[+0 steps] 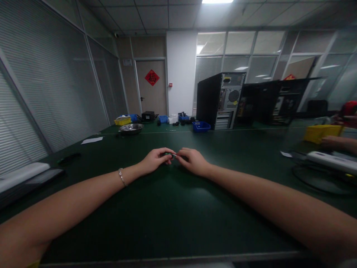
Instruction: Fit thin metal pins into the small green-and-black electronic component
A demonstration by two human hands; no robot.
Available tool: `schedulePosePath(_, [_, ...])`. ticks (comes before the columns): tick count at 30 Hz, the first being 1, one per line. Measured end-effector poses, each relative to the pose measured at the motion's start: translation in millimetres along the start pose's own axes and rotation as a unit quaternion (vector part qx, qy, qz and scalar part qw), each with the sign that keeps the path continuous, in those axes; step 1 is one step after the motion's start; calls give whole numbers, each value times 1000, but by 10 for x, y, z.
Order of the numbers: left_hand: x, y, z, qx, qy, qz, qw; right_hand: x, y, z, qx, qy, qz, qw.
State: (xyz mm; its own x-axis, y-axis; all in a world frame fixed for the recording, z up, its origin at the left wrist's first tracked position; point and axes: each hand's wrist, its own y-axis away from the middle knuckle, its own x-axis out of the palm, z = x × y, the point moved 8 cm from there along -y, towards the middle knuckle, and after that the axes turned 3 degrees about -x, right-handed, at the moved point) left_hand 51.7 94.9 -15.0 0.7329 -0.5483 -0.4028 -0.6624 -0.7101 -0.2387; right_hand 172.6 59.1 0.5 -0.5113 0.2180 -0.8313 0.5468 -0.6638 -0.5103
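Mid-table, head view: left hand (154, 160) and right hand (192, 160) meet, fingertips pinching one small green part (170, 154) between them, just above the mat (167, 216). Far: PC tower (220, 100), blue bin (200, 127), steel bowl (131, 128). Advice: keep wrists rested, grip light and even.

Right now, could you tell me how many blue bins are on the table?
3: one blue bin beside the computer tower, two farther back near the wall. Others may be hidden.

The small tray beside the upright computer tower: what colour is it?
Blue. The tray sits on the green table, left of the tower, in the head view.
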Motion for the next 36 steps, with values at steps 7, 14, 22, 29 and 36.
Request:
schedulePosePath(7, [-5, -24, 76, -9, 59, 10, 998, -3, 3, 21, -11, -2, -5, 1000])
schedulePosePath(14, [-6, -16, 85, -8, 76, 14, 997, -19, 4, 50, -22, -5, -9, 1000])
schedulePosePath(22, [-4, -24, 105, -15, 76, 13, 997, -18, 5, 44, -22, -12, -11, 1000])
schedulePosePath(29, [-20, -32, 107, -19, 75, -4, 997, -21, -1, 37, -17, -22, -13, 1000])
schedulePosePath(36, [-27, -36, 116, -24, 64, -9, 998, -19, -2, 56, -25, -23, -4, 999])
